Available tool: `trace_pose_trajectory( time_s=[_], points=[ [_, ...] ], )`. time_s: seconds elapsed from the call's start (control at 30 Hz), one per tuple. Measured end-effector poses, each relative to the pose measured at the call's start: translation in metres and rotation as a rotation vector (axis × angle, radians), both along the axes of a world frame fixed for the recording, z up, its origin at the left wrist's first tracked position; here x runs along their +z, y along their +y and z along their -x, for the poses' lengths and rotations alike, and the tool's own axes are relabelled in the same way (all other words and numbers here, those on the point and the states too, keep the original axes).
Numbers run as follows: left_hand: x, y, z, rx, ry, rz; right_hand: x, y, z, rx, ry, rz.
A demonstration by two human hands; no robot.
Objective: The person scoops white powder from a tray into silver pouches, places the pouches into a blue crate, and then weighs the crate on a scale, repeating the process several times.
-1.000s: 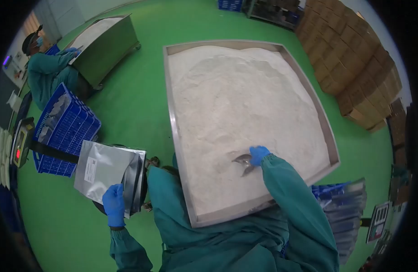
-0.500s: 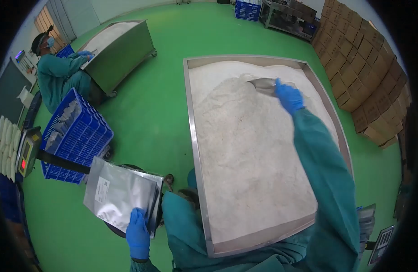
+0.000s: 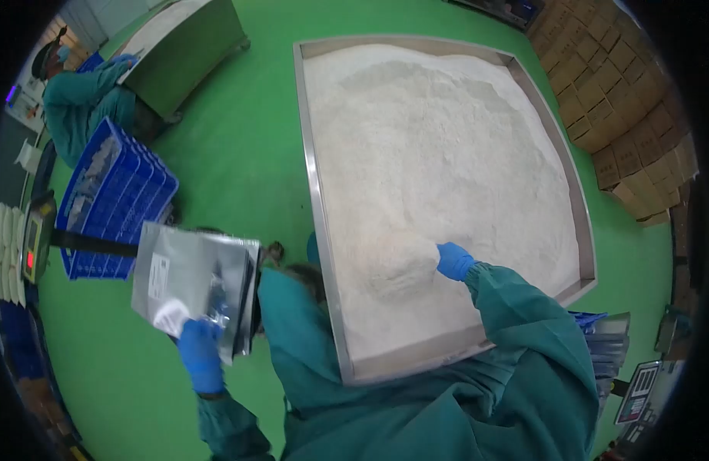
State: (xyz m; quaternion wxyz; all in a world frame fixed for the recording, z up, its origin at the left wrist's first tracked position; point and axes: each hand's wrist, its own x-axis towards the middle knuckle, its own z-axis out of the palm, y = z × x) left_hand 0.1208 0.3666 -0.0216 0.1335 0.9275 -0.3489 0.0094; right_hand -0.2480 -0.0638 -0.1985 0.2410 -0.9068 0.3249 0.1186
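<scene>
My right hand [image 3: 454,261], in a blue glove, is closed round the handle end of a scoop over the near half of a large metal bin [image 3: 317,200]. A mound of white powder [image 3: 400,265] hides the scoop's blade; more powder fills the bin. At the lower left, my gloved left hand [image 3: 199,355] pinches the near edge of a silver foil bag [image 3: 193,265] with a white label. The bag lies flat on other foil bags, on the scale's platform.
A scale display [image 3: 38,238] with red digits stands at the left, beside filled white bags [image 3: 4,253]. Behind is a blue crate [image 3: 127,200]. A co-worker [image 3: 85,115] sits at another metal bin [image 3: 185,61]. Cardboard boxes [image 3: 616,92] are stacked at the right; foil bags [image 3: 608,342] are nearer.
My right hand has drawn the scoop from the bin's far side back towards me through the powder. My left hand has shifted left along the bag's near edge. The view has tilted down.
</scene>
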Motion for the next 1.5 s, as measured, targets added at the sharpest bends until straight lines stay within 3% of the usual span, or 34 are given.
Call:
trace_pose_trajectory(
  time_s=[0.03,0.1,0.17,0.27,0.37,0.43,0.5,0.57,0.7,0.77,0.8,0.87,0.97,1.03,1.13,1.2,1.3,1.37,1.47,1.5],
  points=[
    [0.029,0.000,-0.002,0.061,0.095,0.044,0.012,0.006,0.012,0.012,0.008,-0.010],
    [0.098,-0.006,0.014,0.106,-0.340,-0.127,0.062,0.023,0.033,-0.078,-0.112,-0.027],
    [0.161,-0.022,0.051,0.152,-0.457,-0.055,0.089,0.024,0.047,-0.087,-0.098,-0.121],
    [0.199,-0.050,0.095,-0.062,-0.530,0.178,0.104,0.032,0.072,-0.102,-0.130,-0.161],
    [0.192,-0.095,0.112,-0.333,-0.560,0.309,0.120,0.028,0.091,-0.054,-0.180,-0.017],
    [0.176,-0.144,0.127,-0.370,-0.476,0.198,0.166,0.041,0.092,-0.115,-0.129,-0.139],
    [0.147,-0.196,0.145,-0.440,-0.614,0.206,0.178,0.036,0.105,-0.106,-0.157,-0.071],
    [0.131,-0.249,0.166,-0.622,-0.251,0.307,0.218,0.040,0.107,-0.199,-0.091,-0.120],
    [0.024,-0.328,0.191,-0.675,-0.026,0.291,0.282,0.036,0.105,-0.193,0.013,-0.033],
    [0.018,-0.325,0.205,-0.644,0.060,0.251,0.301,0.029,0.098,-0.100,0.106,0.174],
    [0.014,-0.322,0.212,-0.618,0.139,0.190,0.309,0.022,0.087,-0.114,0.207,0.147],
    [0.046,-0.306,0.219,-0.592,0.204,0.200,0.308,0.015,0.065,0.050,0.219,0.315],
    [0.068,-0.306,0.217,-0.575,0.263,0.304,0.320,0.038,0.001,0.053,0.281,0.354],
    [0.091,-0.305,0.212,-0.557,0.282,0.185,0.323,0.049,-0.032,0.026,0.479,0.486],
    [0.076,-0.315,0.192,-0.543,0.275,0.223,0.344,0.023,-0.020,0.178,0.390,0.653],
    [0.050,-0.328,0.168,-0.537,0.267,0.263,0.382,0.015,-0.003,0.038,0.476,0.664],
    [0.021,-0.335,0.131,-0.619,0.216,0.311,0.356,-0.018,0.027,-0.078,0.496,0.640],
    [0.036,-0.334,0.122,-0.595,0.359,0.169,0.232,-0.070,0.063,0.169,0.504,0.413],
    [0.033,-0.333,0.119,-0.574,0.328,0.135,0.052,-0.021,0.056,0.156,0.404,0.202],
    [0.033,-0.332,0.120,-0.562,0.341,0.121,0.072,0.021,0.015,0.047,0.431,-0.069]
  ],
)
